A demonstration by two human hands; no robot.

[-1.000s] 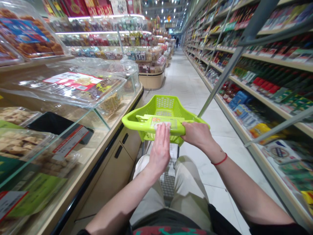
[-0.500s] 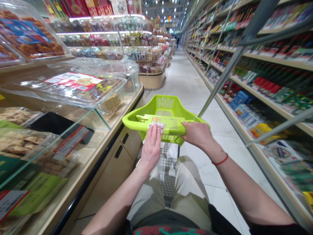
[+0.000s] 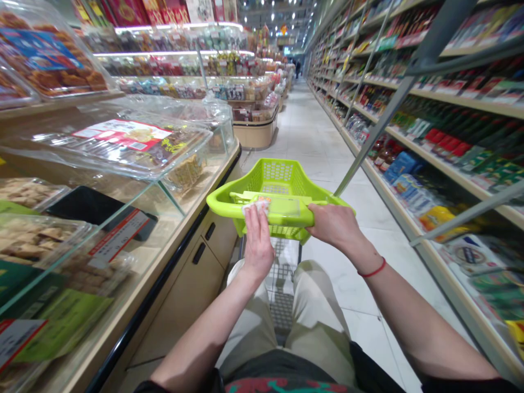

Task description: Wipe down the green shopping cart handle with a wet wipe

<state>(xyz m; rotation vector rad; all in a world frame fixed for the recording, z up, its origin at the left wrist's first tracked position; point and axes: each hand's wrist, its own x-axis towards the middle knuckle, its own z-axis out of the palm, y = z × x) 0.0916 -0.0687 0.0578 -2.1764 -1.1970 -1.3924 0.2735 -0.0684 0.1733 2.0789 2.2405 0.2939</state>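
Note:
A lime-green shopping cart [image 3: 282,164] with a perforated basket stands in front of my legs. My left hand [image 3: 259,245] presses a crumpled white tissue [image 3: 249,208] under its fingertips against the left-middle part of the cart's handle [image 3: 286,219]. The fingers lie straight and close together over the tissue, partly covering a small orange-and-white label beside it. Around the right part of the same handle, my right hand [image 3: 333,222] is closed, with a red cord on its wrist.
On the left runs a wooden display counter [image 3: 192,289] with glass partitions and packed snacks. Long product shelves [image 3: 454,169] line the right side, with a grey metal ladder-like frame [image 3: 376,131] before them. A tiled aisle [image 3: 295,120] stretches ahead between displays.
My left fingers and the tissue have slid a little to the left along the handle. The handle and my right hand have shifted slightly to the right.

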